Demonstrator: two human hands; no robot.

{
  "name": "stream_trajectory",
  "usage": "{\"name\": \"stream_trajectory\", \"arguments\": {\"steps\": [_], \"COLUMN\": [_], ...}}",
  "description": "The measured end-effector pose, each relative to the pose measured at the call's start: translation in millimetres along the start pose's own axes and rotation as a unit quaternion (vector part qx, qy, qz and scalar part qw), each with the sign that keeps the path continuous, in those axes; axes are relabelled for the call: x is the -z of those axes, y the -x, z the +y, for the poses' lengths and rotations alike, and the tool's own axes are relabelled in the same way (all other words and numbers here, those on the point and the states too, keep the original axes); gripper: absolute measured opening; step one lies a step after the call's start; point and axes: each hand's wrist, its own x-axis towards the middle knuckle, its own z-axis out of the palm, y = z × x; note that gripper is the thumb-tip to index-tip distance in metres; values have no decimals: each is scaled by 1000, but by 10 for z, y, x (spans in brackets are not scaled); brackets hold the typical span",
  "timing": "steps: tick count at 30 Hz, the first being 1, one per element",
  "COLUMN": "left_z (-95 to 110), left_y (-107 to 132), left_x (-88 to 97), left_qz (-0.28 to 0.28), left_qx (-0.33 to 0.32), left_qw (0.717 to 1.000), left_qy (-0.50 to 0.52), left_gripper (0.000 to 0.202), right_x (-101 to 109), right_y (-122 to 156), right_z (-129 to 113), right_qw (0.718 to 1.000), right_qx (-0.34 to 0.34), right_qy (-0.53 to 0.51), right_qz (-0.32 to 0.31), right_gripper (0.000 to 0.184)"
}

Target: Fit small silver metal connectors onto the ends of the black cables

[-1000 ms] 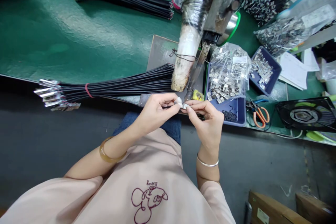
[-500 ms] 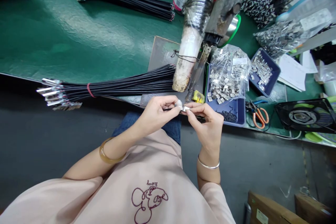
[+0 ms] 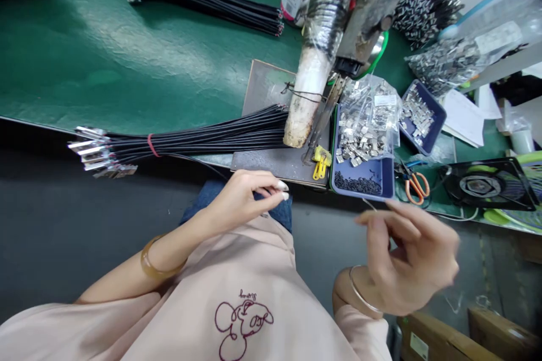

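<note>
My left hand (image 3: 249, 196), with white coverings on its fingertips, is closed in a pinch below the front edge of the bench. A single black cable (image 3: 207, 164) runs from the bundle on the bench and disappears behind this hand; its end does not show. My right hand (image 3: 410, 254) is off to the right, blurred, its fingers curled together. A thin pale sliver (image 3: 369, 204) shows just above its fingertips; what it is, I cannot make out. Nearest to this hand is a blue tray (image 3: 387, 180) with small black pieces (image 3: 358, 183) and metal connector shells (image 3: 359, 144).
A banded bundle of black cables (image 3: 212, 138) lies along the bench edge, another bundle (image 3: 215, 1) farther back. A wrapped duct (image 3: 307, 79) and a metal nozzle (image 3: 324, 118) hang over a grey board (image 3: 271, 166). Yellow clips (image 3: 322, 162), orange-handled pliers (image 3: 417, 187) and a fan (image 3: 486, 185) stand nearby.
My hands have parted. The right has swung right, away from the left, which has shifted slightly left and down. The metal connector between their fingers no longer shows.
</note>
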Motion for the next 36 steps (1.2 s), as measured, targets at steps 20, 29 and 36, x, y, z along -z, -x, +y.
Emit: {"name": "stream_trajectory", "arguments": {"steps": [20, 29, 36], "left_z": [-221, 89, 127], "left_y": [-308, -202, -267], "left_x": [6, -15, -14], "left_qz": [135, 47, 18], "left_qx": [-247, -194, -48], "left_qw": [893, 963, 998], "left_qy": [-351, -179, -46], "left_gripper": [24, 19, 21], "right_x": [-480, -430, -899], "right_y": [-705, -263, -104], "right_z": [833, 63, -56], "right_qw": [990, 968, 962], "right_qx": [-2, -70, -35], "right_qy": [134, -231, -269], "right_qz": [-40, 60, 19], "right_gripper": [14, 17, 7]}}
